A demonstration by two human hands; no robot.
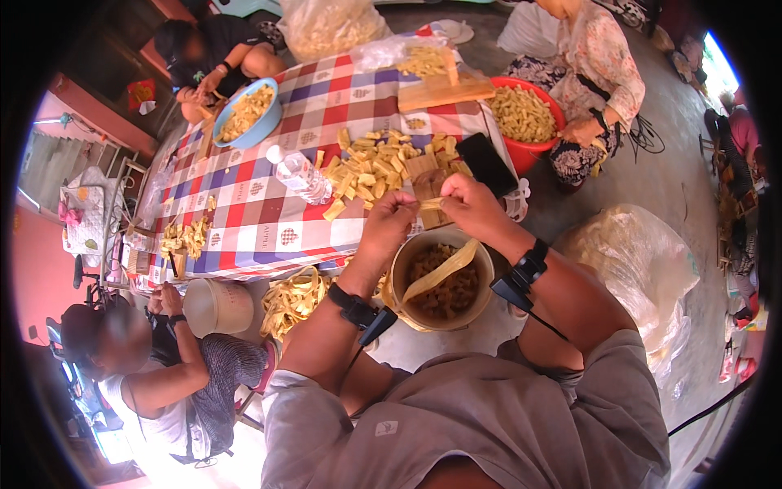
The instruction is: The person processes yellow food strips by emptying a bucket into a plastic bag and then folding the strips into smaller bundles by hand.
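My left hand (391, 219) and my right hand (465, 198) pinch the two ends of a short yellowish strip (431, 204) between them, at the table's near edge. Below them stands a round bucket (397, 269) with brownish pieces (437, 293) inside. A long flat pale-yellow strip (443, 272) lies slanting across its opening. Just beyond my hands, a small wooden board (421, 166) rests beside a heap of short yellow folded pieces (372, 168). What the strips are made of cannot be told.
A plastic bottle (302, 177) and a black phone (487, 164) lie on the checked tablecloth (256, 211). A blue basin (269, 119), a red tub (528, 150) and a pile of long strips (293, 299) surround me. Three people sit around the table. A large plastic bag (629, 263) stands at right.
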